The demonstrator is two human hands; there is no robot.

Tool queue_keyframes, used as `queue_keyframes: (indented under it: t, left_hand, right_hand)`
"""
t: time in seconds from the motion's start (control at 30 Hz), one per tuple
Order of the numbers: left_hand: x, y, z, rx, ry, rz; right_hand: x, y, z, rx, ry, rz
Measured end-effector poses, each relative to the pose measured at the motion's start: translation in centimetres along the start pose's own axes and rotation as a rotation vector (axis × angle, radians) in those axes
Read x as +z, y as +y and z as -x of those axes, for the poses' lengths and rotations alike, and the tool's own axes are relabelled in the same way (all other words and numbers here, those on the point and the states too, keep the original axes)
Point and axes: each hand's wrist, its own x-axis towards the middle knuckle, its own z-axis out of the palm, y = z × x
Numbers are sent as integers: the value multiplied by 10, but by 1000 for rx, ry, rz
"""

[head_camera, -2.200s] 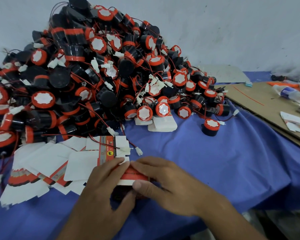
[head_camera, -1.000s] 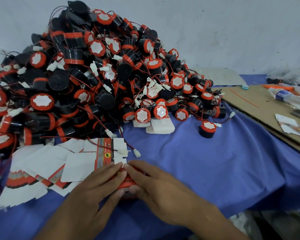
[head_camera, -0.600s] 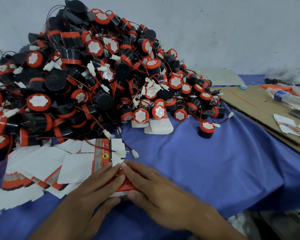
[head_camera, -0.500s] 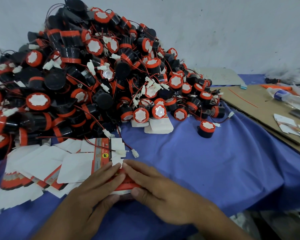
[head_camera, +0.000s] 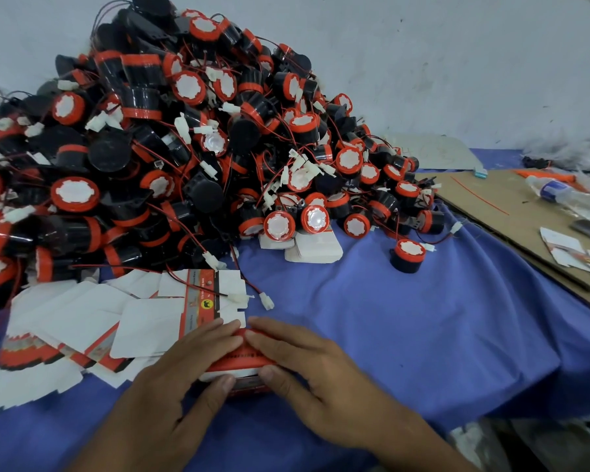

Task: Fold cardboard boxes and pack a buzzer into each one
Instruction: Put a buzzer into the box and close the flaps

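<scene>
– Hardly anything has moved since two seconds ago: the left hand (head_camera: 171, 400) and the right hand (head_camera: 317, 376) stay on the small red box (head_camera: 242, 359) at six o'clock, in the same place on the cloth.

– How does the box lie to the fingers?

– It is between the two hands. The fingers (head_camera: 212, 335) of each hand lie over its top and nearly meet in the middle. Both thumbs push on its near side. So each hand pinches the box, fingers above and thumb in front.

– Is something inside it?

– I cannot tell. The hands cover most of the box.

– And around it, from the biggest thing?

– One blue cloth (head_camera: 406, 335) covers the table. From nine to twelve o'clock on it is one big heap of buzzers (head_camera: 171, 158), black and orange with red wires, too many to count. At three o'clock lies one brown cardboard sheet (head_camera: 501, 212), and one plastic bottle (head_camera: 569, 195) lies on it. At eight o'clock, just beside the left hand, is a spread of flat box blanks (head_camera: 69, 318), mostly white side up. They overlap, so I cannot count them. One single buzzer (head_camera: 407, 255) stands upright at two o'clock, apart from the heap.
</scene>
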Motion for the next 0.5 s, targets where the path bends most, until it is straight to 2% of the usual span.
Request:
queue_keyframes:
  t: [0.3, 0.5]
  left_hand:
    - [0, 5, 0, -20, 14, 55]
    - [1, 3, -1, -2, 33, 35]
  right_hand:
    - [-2, 2, -2, 7, -18, -63]
    - [-2, 0, -2, -20, -5, -17]
